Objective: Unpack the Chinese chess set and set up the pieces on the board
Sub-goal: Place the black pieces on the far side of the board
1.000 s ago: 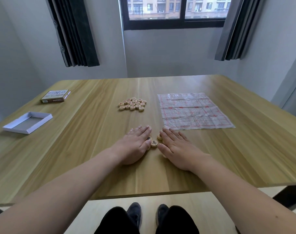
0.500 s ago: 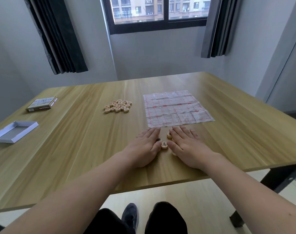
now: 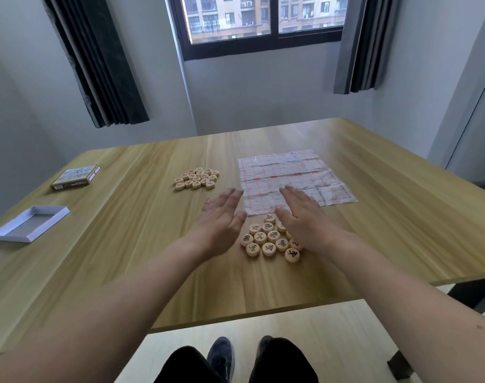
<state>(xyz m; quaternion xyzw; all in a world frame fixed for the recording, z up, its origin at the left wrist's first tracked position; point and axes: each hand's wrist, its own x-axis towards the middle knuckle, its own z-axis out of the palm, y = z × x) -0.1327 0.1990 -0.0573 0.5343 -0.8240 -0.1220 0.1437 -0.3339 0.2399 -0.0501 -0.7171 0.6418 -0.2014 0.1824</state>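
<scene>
Both your hands are out over the light wooden table (image 3: 125, 217), and neither is holding anything. Your left hand (image 3: 222, 217) is spread wide, fingers straight and slightly blurred, pointing toward 12 o'clock, its fingertips just short of the board's near-left corner. Your right hand (image 3: 299, 214) is flat and open too, fingers stretched over the near edge of the thin white sheet board with its red grid (image 3: 296, 172). Whether that palm touches the pieces under it, I cannot tell.

Between your hands, and at 6 o'clock from the board, sits the cluster of round pale wooden discs with black characters (image 3: 266, 239), all lying flat, faces up, touching one another. Your right wrist covers a few on the cluster's 3 o'clock side. The sheet itself lies creased but flat on the table, with no pieces on it.

At 9 o'clock from the board, apart from your hands, there's the second group of round pale wooden discs with red characters (image 3: 196, 178), packed tight. Farther out at 9 o'clock lies the flat printed cardboard box (image 3: 74, 176), and nearer you along the left edge sits the shallow white box tray (image 3: 28, 223), open side up.
</scene>
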